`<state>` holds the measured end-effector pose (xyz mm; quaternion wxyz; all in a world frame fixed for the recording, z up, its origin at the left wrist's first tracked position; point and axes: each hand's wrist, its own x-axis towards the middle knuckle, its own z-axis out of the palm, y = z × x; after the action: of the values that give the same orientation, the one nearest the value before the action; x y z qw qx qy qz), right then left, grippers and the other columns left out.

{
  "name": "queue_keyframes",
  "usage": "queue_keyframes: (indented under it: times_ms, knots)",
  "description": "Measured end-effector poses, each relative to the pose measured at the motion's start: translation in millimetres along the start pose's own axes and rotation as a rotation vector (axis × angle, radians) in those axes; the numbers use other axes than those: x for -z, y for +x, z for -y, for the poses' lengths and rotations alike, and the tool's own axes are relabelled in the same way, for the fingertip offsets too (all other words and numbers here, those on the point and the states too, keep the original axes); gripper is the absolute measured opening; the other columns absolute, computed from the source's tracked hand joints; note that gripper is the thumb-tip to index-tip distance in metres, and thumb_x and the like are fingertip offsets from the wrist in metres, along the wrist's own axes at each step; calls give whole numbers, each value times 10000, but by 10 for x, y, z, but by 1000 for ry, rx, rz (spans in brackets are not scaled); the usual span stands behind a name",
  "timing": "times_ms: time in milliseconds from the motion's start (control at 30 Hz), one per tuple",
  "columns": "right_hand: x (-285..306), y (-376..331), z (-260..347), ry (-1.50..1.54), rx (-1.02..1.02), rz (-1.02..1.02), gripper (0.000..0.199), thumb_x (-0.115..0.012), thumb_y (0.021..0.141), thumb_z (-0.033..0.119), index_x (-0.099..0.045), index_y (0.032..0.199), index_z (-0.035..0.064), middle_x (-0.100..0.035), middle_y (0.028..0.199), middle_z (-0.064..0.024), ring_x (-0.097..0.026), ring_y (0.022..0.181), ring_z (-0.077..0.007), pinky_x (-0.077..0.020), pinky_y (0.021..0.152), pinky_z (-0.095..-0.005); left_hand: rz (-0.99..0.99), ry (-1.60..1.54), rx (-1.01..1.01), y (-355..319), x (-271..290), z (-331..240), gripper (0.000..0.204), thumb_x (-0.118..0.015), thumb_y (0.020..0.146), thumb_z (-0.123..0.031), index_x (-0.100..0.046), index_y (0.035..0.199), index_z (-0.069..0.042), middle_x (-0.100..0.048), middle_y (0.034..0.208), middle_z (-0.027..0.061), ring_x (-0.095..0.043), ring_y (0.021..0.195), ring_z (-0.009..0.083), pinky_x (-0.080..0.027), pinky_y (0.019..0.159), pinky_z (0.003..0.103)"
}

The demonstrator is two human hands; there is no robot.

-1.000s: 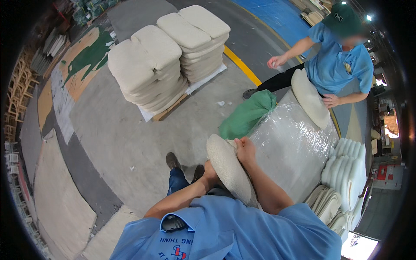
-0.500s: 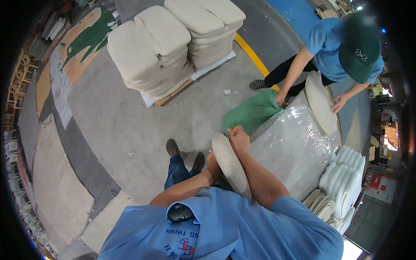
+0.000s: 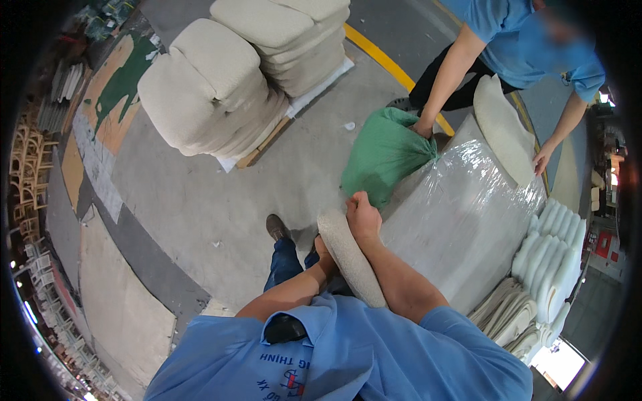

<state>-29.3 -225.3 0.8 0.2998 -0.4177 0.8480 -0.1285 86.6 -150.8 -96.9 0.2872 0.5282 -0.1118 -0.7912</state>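
A cream seat pad [image 3: 352, 258], seen almost edge-on, stands tilted between my forearms with its lower end against my shirt. On its left side my left hand [image 3: 325, 252] grips it, fingers mostly hidden behind the pad. Close by the pad's right upper edge, my right hand [image 3: 364, 219] is closed; whatever lies in its fingers is hidden. Just beyond it hangs a green sack [image 3: 384, 157], gathered at the neck by a co-worker's hand [image 3: 422, 127]. That person's other hand [image 3: 543, 160] touches a second cream pad [image 3: 501, 130].
A plastic-wrapped block [image 3: 448, 227] stands at my right, with the second pad on it. Stacked white pads [image 3: 548, 254] and thin beige pads [image 3: 505, 307] are beyond. Tall cushion stacks [image 3: 200, 87] sit on a pallet ahead left. Cardboard sheets [image 3: 120, 287] cover floor at left.
The co-worker's head has lifted toward the top edge. The green sack bulges higher by the co-worker's hand. My view has shifted; my hands keep much the same pose around the pad.
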Motion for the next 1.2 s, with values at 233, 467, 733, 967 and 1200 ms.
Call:
queue_keyframes:
  times_ms: [233, 467, 733, 967, 1200]
  knots:
    - [113, -131, -124, 83, 225, -49, 247, -679, 957, 325, -577, 1104, 155, -698, 752, -152, -689, 751, -421, -515, 690, -532, 122, -258, 237, -244, 7, -686, 770, -458, 979, -706, -550, 1409, -74, -639, 1342, 133, -615, 1230, 313, -494, 1048, 477]
    - [-7, -399, -66, -85, 344, 93, 260, -649, 974, 374, -580, 1137, 183, -711, 759, -178, -702, 745, -429, -526, 692, -563, 301, -365, 462, -528, 71, -1180, 613, -545, 992, -620, -646, 1188, -47, -717, 1059, 142, -707, 944, 327, -573, 892, 486]
    - [-245, -391, -169, -124, 300, 56, 245, -641, 984, 356, -557, 1134, 181, -692, 725, -151, -685, 738, -434, -511, 672, -549, 89, -164, 386, -344, 127, -1026, 362, -589, 984, -392, -650, 1085, -50, -703, 986, 132, -695, 902, 287, -571, 809, 467]
    - [485, -379, -301, 66, 343, -3, 422, -639, 995, 382, -613, 1322, 115, -704, 1041, -208, -681, 993, -380, -530, 855, -458, 244, 256, 197, -368, 323, -1205, 375, -654, 963, -393, -659, 1158, -73, -711, 1070, 119, -694, 957, 264, -569, 851, 427]
    - [2573, -1935, -1547, 163, -330, 6, 551, -559, 1032, 522, -611, 1358, 81, -684, 1259, -179, -652, 1147, -289, -514, 968, -417, 367, 817, 471, -1216, -367, -2485, 676, -626, 981, -512, -468, 1472, -77, -597, 1356, 127, -625, 1172, 307, -492, 989, 499]
